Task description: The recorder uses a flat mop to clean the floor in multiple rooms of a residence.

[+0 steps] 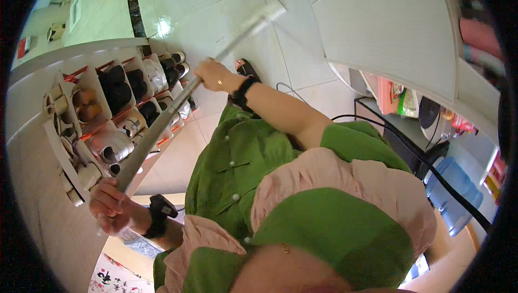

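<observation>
A long grey-white pole runs diagonally up and away from me; it belongs to a mop [156,131] with a narrow white head [268,15] resting on the tiled floor, slightly smeared by motion. Fingers of my left hand [112,207] wrap round the near, upper end of the pole at the lower left. Farther down the pole, my right hand [215,74] is closed round it. Both wrists wear black bands. My foot in a black sandal [246,69] shows below the right forearm.
A shoe rack [112,112] with several shoes stands close on the left. On the right are a large white panel [386,29], a shelf with packages, a blue water bottle [453,193] and a black cable [431,166]. Pale floor tiles [216,23] stretch ahead.
</observation>
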Demonstrator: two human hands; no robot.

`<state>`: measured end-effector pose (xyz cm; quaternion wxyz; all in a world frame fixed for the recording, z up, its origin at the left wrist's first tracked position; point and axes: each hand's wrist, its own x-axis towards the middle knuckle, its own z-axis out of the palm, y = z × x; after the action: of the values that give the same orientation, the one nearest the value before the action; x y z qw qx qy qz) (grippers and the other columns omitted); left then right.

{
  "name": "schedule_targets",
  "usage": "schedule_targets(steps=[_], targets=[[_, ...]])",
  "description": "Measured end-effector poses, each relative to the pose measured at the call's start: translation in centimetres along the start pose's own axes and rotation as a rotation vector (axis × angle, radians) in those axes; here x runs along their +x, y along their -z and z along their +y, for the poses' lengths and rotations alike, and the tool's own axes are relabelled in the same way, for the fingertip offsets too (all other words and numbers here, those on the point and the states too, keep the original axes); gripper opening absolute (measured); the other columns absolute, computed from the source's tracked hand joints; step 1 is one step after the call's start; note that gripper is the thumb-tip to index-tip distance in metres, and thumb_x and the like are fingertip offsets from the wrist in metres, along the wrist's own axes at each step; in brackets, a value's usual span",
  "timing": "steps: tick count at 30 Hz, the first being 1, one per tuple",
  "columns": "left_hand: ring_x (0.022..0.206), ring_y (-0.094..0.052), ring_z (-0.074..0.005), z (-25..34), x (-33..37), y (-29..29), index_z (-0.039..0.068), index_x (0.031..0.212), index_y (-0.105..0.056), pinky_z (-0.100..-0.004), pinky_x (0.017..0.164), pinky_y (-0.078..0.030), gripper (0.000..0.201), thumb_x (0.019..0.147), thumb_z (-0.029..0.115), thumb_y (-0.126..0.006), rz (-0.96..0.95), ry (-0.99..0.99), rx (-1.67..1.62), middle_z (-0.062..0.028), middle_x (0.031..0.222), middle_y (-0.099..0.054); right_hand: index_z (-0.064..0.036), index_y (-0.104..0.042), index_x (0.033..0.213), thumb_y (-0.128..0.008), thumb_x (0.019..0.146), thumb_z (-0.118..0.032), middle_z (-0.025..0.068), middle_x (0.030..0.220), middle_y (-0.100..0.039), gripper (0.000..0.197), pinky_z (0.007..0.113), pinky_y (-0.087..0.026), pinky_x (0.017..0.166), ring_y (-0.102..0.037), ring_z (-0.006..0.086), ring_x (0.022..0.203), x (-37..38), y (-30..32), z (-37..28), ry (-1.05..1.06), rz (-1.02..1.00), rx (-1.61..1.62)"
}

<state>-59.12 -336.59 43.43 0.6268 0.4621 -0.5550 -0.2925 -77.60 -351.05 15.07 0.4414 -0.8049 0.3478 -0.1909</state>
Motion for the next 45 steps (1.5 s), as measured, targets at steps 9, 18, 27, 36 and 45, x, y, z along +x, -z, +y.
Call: schedule_targets(steps=[9,18,27,36,45], targets=[[0.04,-0.034,-0.0126,-8.4,13.1,-4.1,0.013,0.051,-0.033,-0.0325,0.058,-0.033,0.02,0.066,0.018,-0.045,0.012,0.136,-0.298,0.0,0.043,-0.034,-0.0052,-0.055,0.062,-0.052,0.057,0.001,0.0123,0.064,-0.054,0.008,0.036,-0.04,0.059,-0.05,0.0279,0.065,3.8,4.1,5.7,-0.217,0.255,-0.057],[0.047,-0.045,-0.0216,-11.9,18.6,-6.6,0.007,0.055,-0.039,-0.0412,0.069,-0.037,0.019,0.068,0.019,-0.047,-0.051,0.173,-0.088,-0.0059,0.048,-0.042,-0.0094,-0.057,0.061,-0.053,0.055,0.004,0.0095,0.064,-0.053,0.015,0.035,-0.038,0.067,-0.049,0.0282,0.069,14.1,12.1,12.0,-0.048,0.181,-0.032],[0.077,-0.045,-0.0269,-18.8,18.3,-15.2,0.003,0.065,-0.038,-0.0464,0.088,-0.029,0.014,0.071,0.015,-0.041,0.508,0.438,-0.175,-0.011,0.062,-0.04,-0.0123,-0.058,0.078,-0.058,0.066,-0.017,0.0105,0.083,-0.055,0.013,0.045,-0.041,0.068,-0.048,0.0316,0.086,25.1,17.7,24.0,-0.039,-0.58,-0.319],[0.078,-0.045,-0.0229,-10.8,15.6,-18.1,0.006,0.063,-0.039,-0.0418,0.094,-0.024,0.012,0.071,0.016,-0.039,1.182,0.383,-0.05,-0.0056,0.062,-0.038,-0.0142,-0.059,0.083,-0.058,0.066,-0.021,0.0114,0.091,-0.054,0.018,0.07,-0.025,0.071,-0.043,0.0323,0.097,28.4,13.0,14.0,0.111,-0.988,-0.263],[0.067,-0.036,-0.0212,-11.4,19.2,-21.3,0.008,0.058,-0.033,-0.0416,0.088,-0.024,0.013,0.068,0.014,-0.037,1.267,0.214,0.142,-0.0035,0.056,-0.029,-0.0072,-0.059,0.078,-0.054,0.064,-0.013,0.0129,0.085,-0.057,0.016,0.05,-0.041,0.073,-0.053,0.0319,0.083,35.6,12.1,11.9,0.302,-1.115,-0.159]])
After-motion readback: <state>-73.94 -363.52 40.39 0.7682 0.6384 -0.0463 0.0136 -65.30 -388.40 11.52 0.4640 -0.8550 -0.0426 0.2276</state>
